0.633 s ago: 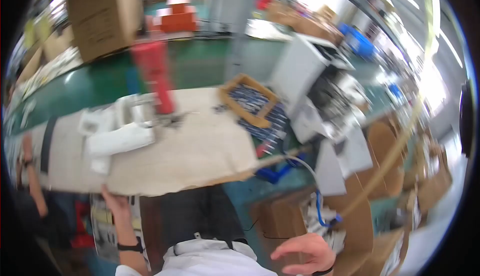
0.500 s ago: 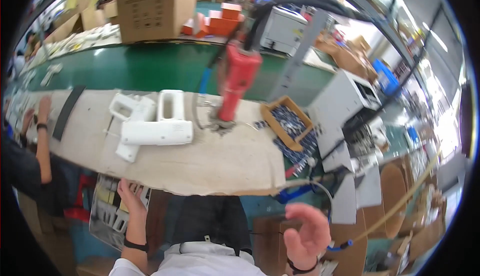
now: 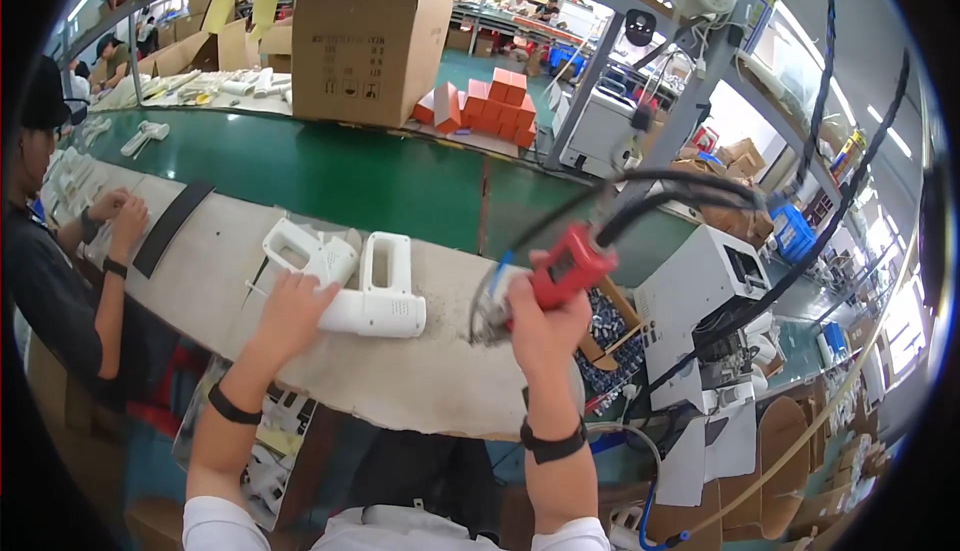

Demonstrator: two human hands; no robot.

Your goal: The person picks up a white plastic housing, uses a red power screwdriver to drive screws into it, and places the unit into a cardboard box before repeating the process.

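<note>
My right hand (image 3: 548, 326) is wrapped round a red power screwdriver (image 3: 574, 266) that hangs from black cables; its lower end is blurred, over the right part of the worktop. Fingers of my left hand (image 3: 292, 313) close over the left end of a white plastic housing (image 3: 385, 313) with a loop handle, lying on the worktop. Behind it, against its left side, lies a second white housing (image 3: 335, 256), also with a loop handle. My left hand hides part of both.
A beige-covered worktop (image 3: 450, 391) runs before a green conveyor belt (image 3: 330, 166). At right, small dark parts lie in and around a cardboard box (image 3: 598, 354), beside a white machine (image 3: 680, 276). A co-worker's hands (image 3: 120, 216) are at left, near a black strip (image 3: 172, 229).
Both my hands have risen from below the worktop's edge. My left hand has come onto the white housing; my right has taken hold of the red screwdriver, now tilted. The view has shifted.
</note>
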